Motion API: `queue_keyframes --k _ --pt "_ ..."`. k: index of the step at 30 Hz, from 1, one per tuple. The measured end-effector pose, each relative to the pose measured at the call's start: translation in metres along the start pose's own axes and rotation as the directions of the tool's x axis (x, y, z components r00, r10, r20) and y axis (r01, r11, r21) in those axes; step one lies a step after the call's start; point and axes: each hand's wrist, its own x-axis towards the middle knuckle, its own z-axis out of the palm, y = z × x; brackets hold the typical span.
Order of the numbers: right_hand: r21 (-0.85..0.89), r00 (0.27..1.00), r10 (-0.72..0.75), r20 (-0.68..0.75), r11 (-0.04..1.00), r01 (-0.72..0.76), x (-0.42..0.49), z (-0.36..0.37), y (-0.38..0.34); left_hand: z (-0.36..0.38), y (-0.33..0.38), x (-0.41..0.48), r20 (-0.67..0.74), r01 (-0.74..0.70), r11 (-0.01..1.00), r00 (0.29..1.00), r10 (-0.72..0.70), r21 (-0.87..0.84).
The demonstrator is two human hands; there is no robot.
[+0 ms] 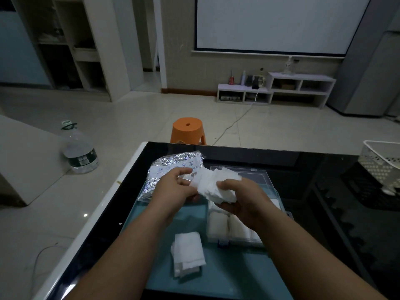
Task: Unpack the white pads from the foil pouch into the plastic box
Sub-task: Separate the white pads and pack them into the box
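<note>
A glossy black counter (307, 169) with a white edge carries a teal mat (227, 276) and, at its far right, a white perforated basket (381, 163). Just beyond the counter's far edge an orange stool (187, 128) stands on the tiled floor. To the left a large clear water bottle (79, 148) stands upright on the floor. Against the back wall a low white shelf unit (281, 92) holds a red can (231, 80) and a few bottles, under a projection screen (281, 22). A white cable (236, 120) trails across the floor.

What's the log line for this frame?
left hand: holds pouch | right hand: grips pads | box: open, part-filled | loose pads: on mat
</note>
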Motion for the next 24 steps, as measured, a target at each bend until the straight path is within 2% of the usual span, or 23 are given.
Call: queue_keyframes --k 8,14,18,21,24 --pt "-0.073 0.999 -0.036 0.006 0.997 0.036 0.0037 -0.0025 0.0026 0.004 0.003 -0.0063 0.168 0.052 0.998 0.985 -0.049 -0.018" --pt "-0.123 0.999 -0.046 0.016 0.991 0.048 0.0043 -0.0047 0.0025 0.0054 0.0084 -0.0075 0.151 0.116 0.993 0.982 -0.111 -0.025" --pt "-0.218 0.998 -0.035 0.058 0.975 0.047 0.0042 -0.0061 0.0026 0.004 0.0045 -0.0071 0.139 0.071 0.997 0.987 -0.076 0.039" --pt "-0.325 0.996 -0.081 0.047 0.941 0.092 0.0041 -0.006 0.0027 0.0033 0.0024 -0.0057 0.127 0.058 0.995 0.99 -0.068 0.08" --pt "-0.348 0.989 -0.143 0.042 0.926 0.149 0.0046 -0.0084 0.0013 0.003 0.001 -0.0047 0.1 0.05 0.992 0.993 -0.061 0.114"
